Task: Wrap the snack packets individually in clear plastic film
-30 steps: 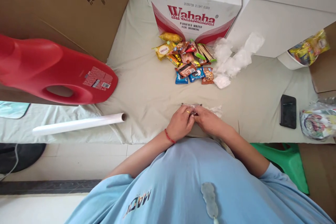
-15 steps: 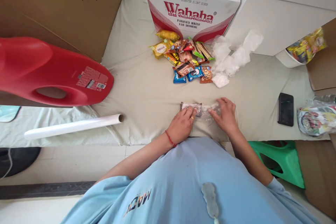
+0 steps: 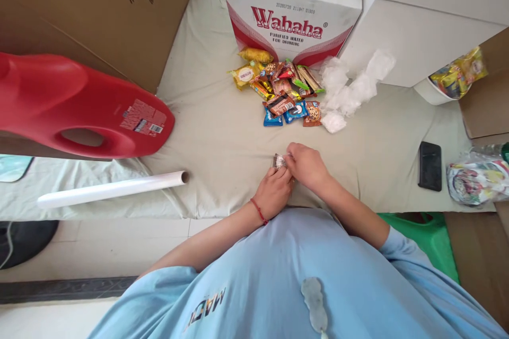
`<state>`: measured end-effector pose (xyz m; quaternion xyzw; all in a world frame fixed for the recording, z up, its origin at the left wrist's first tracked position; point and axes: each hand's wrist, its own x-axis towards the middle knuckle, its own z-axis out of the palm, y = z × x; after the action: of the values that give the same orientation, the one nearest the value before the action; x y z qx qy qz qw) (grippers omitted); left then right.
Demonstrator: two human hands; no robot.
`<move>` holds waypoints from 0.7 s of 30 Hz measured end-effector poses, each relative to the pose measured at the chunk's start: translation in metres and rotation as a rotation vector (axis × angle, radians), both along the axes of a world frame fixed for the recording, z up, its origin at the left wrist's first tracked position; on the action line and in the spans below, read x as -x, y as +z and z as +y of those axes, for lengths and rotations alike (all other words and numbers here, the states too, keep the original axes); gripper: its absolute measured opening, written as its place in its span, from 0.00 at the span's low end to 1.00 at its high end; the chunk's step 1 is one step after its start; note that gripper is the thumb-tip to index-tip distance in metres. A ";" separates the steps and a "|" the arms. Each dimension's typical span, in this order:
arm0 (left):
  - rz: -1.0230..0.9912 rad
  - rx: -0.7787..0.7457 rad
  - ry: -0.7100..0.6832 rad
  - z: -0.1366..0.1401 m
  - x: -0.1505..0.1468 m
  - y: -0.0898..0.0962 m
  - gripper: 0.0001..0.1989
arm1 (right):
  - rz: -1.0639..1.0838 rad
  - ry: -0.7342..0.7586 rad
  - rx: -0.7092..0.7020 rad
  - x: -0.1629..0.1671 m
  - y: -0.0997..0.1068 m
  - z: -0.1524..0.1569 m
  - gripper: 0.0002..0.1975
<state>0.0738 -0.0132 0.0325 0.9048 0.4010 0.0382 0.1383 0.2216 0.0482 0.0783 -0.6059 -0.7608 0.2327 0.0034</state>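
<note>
Packet (image 3: 280, 161), one, in two hands (image 3: 274, 189), one roll (image 3: 113, 189), one phone (image 3: 430, 166).

single head-worn view, looking forward and down — shirt (image 3: 274, 270) near, cloth-covered table (image 3: 214, 132) beyond

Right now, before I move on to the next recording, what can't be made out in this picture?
All in the head view:
- Small packet: mostly covered by the left hand and right hand.
- Right fingertips: hidden behind the hands, so its grip is unclear.
- Red jug: cut off by the left edge.
- Jug's label: print too small to read.
- Green stool: partly hidden by the right sleeve.
</note>
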 end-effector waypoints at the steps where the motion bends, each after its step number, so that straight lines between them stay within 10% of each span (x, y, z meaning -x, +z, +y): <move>1: -0.027 0.030 -0.005 -0.001 0.005 0.001 0.16 | -0.051 0.039 0.013 0.011 -0.002 0.002 0.10; 6: -0.233 0.220 -0.100 -0.011 0.059 0.002 0.20 | -0.135 0.199 -0.052 0.032 -0.013 -0.015 0.16; 10: -0.316 0.271 0.092 -0.021 0.097 -0.003 0.18 | -0.127 0.252 -0.140 0.030 -0.024 -0.034 0.26; 21: -0.821 0.333 0.543 -0.010 0.067 0.010 0.14 | 0.341 -0.022 -0.143 -0.011 -0.008 -0.032 0.14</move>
<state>0.0064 -0.0236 0.0427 0.6444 0.5346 0.3603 0.4113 0.2324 0.0158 0.0702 -0.5642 -0.7570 0.2773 0.1781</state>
